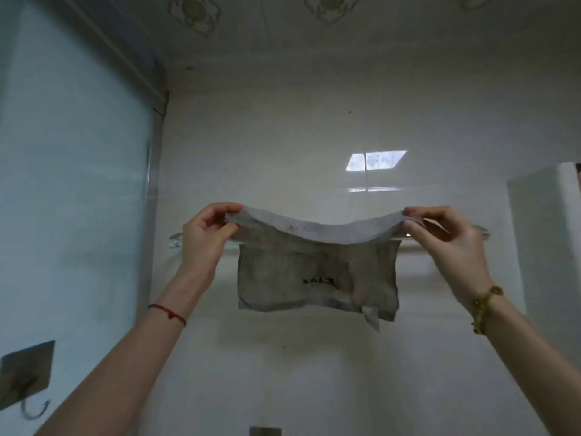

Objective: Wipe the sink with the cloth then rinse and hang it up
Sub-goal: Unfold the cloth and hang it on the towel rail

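Observation:
A grey, stained cloth [314,272] with dark lettering hangs folded over a metal towel rail [446,239] on the tiled wall. My left hand [207,234] pinches the cloth's upper left corner between thumb and fingers. My right hand [452,237] pinches the upper right corner. The top edge sags between both hands, slightly above the rail. The far flap hangs down behind the rail, with a small white tag at its lower right. The sink is out of view.
A glass partition [72,184] with a metal frame stands at the left, with a stick-on metal hook [26,369] low on it. A white cabinet [547,247] juts out at the right. Another small metal piece [265,431] sits at the bottom centre.

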Motion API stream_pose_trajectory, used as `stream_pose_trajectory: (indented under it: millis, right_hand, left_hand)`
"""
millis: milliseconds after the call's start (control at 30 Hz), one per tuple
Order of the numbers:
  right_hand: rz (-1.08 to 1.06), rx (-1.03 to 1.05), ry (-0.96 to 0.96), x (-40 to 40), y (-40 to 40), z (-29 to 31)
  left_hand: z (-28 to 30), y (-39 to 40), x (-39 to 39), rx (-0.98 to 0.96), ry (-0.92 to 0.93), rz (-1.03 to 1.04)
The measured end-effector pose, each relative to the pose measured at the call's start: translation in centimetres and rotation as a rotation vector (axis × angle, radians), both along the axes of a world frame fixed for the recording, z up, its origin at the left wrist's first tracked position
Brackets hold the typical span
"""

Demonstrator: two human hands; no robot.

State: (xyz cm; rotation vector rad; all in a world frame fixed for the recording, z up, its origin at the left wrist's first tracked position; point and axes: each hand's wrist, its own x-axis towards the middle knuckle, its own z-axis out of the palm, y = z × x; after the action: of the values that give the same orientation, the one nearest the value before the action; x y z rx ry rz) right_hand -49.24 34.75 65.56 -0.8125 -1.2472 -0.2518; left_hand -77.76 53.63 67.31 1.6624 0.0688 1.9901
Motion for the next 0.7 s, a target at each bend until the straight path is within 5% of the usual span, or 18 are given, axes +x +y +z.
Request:
stream_pose_trajectory:
  millis: [167,367,500,700]
  right_hand:
    - [0.241,-0.038,0.240,0.8,1.2,-4.9]
    - [0.120,-0.173,0.475,1.9,3.5,-7.5]
    - [0.104,-0.325,0.416,2.2,4.0,-8.7]
    - [-0.122,-0.374,0.295,3.4,4.8,-9.0]
  left_hand:
    - [-6.0,0.8,1.1,-0.145,-0.012,-0.037]
    - [-10.5,1.1,2.7,-0.468,-0.168,-0.272]
    - [-12.2,3.1,3.2,-0.591,-0.015,-0.243]
    - [-12.3,3.6,2.6,-0.482,0.172,-0.090]
